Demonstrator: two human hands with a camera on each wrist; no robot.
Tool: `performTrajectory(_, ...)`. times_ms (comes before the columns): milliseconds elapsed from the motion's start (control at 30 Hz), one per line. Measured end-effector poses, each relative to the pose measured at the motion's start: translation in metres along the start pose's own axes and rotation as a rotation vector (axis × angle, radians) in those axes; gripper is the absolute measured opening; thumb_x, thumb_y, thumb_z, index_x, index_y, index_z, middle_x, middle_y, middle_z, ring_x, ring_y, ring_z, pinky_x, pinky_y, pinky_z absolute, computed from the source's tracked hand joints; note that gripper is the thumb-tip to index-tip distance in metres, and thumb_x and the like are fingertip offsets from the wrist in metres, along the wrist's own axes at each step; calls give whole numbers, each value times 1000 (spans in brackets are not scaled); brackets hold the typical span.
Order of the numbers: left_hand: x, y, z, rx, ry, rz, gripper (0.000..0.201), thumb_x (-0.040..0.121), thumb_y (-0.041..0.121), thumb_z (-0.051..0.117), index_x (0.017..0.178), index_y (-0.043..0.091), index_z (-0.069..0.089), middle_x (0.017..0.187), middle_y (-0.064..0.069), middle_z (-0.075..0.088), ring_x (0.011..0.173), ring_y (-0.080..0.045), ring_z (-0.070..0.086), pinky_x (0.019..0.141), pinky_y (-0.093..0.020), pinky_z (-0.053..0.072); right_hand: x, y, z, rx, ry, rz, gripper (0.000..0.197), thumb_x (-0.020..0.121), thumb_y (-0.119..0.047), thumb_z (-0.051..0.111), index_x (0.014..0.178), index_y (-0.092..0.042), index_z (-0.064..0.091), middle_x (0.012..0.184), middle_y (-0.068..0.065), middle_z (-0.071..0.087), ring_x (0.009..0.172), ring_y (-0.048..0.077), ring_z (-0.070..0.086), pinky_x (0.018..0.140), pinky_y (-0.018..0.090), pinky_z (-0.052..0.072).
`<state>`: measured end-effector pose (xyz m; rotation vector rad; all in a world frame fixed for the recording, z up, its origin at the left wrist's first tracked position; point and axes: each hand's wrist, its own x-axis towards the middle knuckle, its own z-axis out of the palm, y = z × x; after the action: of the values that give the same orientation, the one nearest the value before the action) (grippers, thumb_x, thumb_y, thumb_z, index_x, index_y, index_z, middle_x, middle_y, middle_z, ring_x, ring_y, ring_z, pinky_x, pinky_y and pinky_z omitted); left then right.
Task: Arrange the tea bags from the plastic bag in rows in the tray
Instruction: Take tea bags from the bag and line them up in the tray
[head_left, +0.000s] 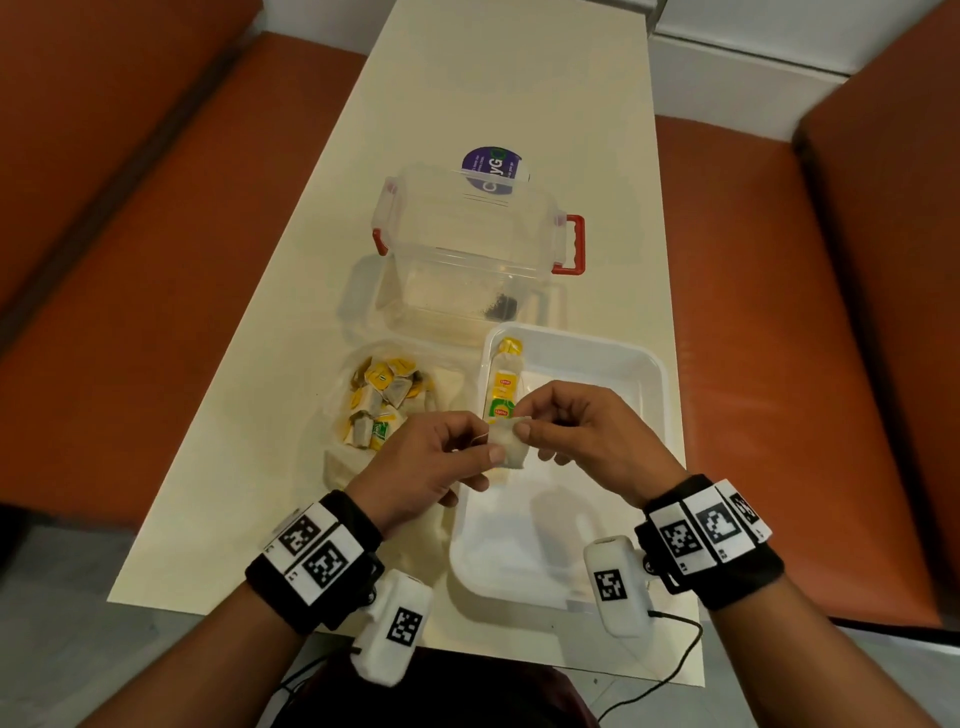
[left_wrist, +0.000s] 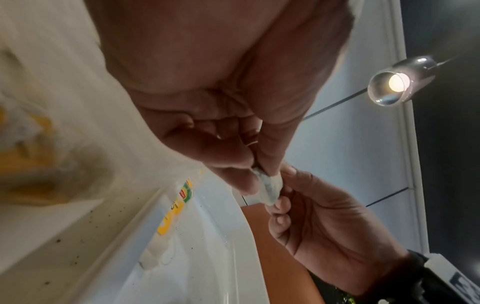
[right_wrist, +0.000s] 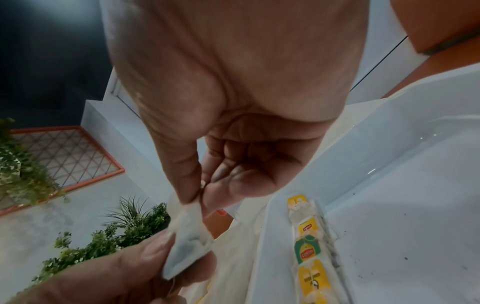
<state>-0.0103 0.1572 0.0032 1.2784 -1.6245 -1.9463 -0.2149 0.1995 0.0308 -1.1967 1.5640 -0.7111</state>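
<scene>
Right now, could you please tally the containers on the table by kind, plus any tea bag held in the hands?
Clear box: 1
White tray: 1
Plastic bag: 1
Tea bag, pinched between left hand and right hand: 1
Total: 4

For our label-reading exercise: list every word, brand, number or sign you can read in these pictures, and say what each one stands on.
"Lipton": red badge on the green tag of a tea bag lying in the white tray.
"Lipton": yellow tag just beyond it in the same row.
Purple round label behind the clear box: large letters partly hidden, small print unreadable.
Wristband markers: black-and-white code patterns, no words.
</scene>
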Motion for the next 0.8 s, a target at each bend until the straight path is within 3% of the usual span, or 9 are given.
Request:
performTrajectory(67, -2, -3, 2, 11, 6, 7, 7, 90, 20, 73, 94, 16, 71, 81, 1, 71, 77, -16, 74, 52, -25, 45, -2, 3, -1, -14, -34, 20, 6, 90, -15, 73, 96, -15, 73, 77, 2, 70, 65, 8, 61, 61, 23, 46)
performTrajectory(200, -9, -6, 1, -49, 25, -18, 23, 89, 19, 74, 110, 27, 68, 96, -7, 74, 81, -18, 75, 53, -24, 48, -4, 8, -4, -11, -33, 48, 3, 91, -14, 72, 93, -16, 73, 73, -4, 70, 65, 8, 61, 61, 22, 46)
performTrajectory(467, -13, -11, -23, -51, 112, -18, 16, 91, 22, 71, 108, 24, 69, 99, -12, 73, 75, -16, 71, 52, -22, 44, 4, 22, -1, -142, -74, 119, 4, 90, -12, 72, 90, -16, 72, 72, -3, 70, 64, 6, 63, 62, 23, 48)
performTrajectory(667, -15, -17, -33, -67, 168, -15, 11, 92, 19, 69, 103, 19, 70, 94, -12, 71, 68, -12, 66, 47, -21, 42, 16, 38, 17, -311, -194, 201, 7, 88, -12, 71, 90, -19, 71, 70, -12, 68, 66, 6, 66, 64, 18, 44)
performTrajectory(800, -16, -19, -37, -76, 174, -29, 12, 93, 20, 69, 104, 18, 70, 95, -13, 70, 67, -11, 64, 47, -20, 41, 25, 42, 31, -434, -268, 236, 9, 86, -16, 72, 93, -21, 70, 74, -9, 71, 69, 7, 68, 70, 23, 48)
